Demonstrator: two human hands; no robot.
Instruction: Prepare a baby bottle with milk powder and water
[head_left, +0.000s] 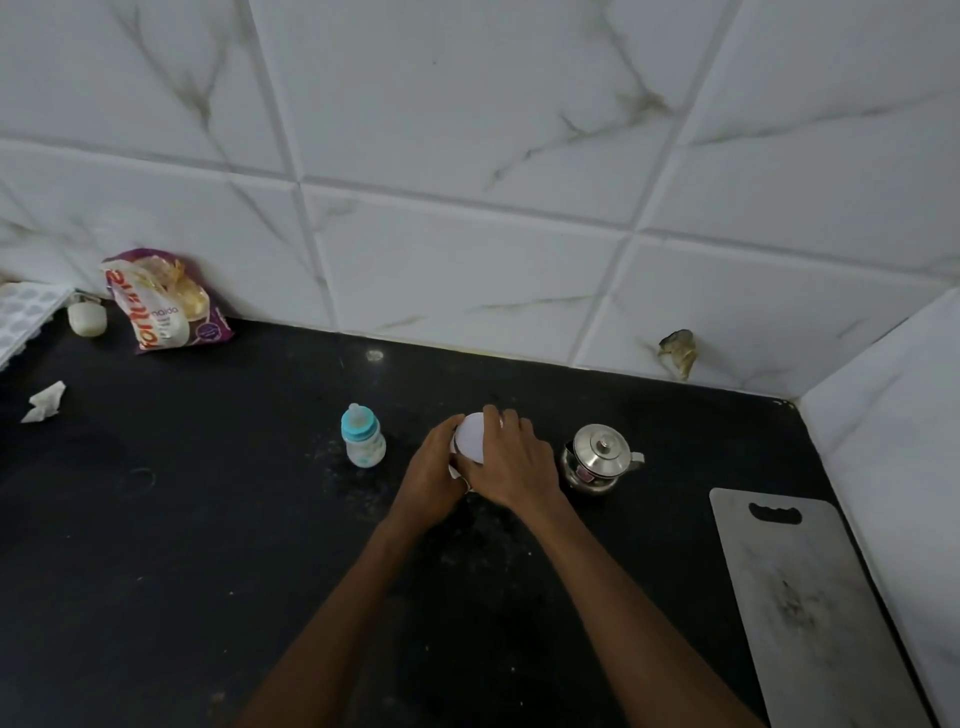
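A small baby bottle with a blue collar and teat stands upright on the black counter, left of my hands. A round white-lidded container sits between my hands. My left hand wraps round its left side. My right hand curls over the lid from the right, fingers along its far rim. Most of the container's body is hidden by both hands. A small steel pot with a lid and spout stands just right of my right hand.
A purple and white food packet leans on the tiled wall at the back left, beside a small white object. A crumpled tissue lies at the left. A grey cutting board lies at the right by the side wall.
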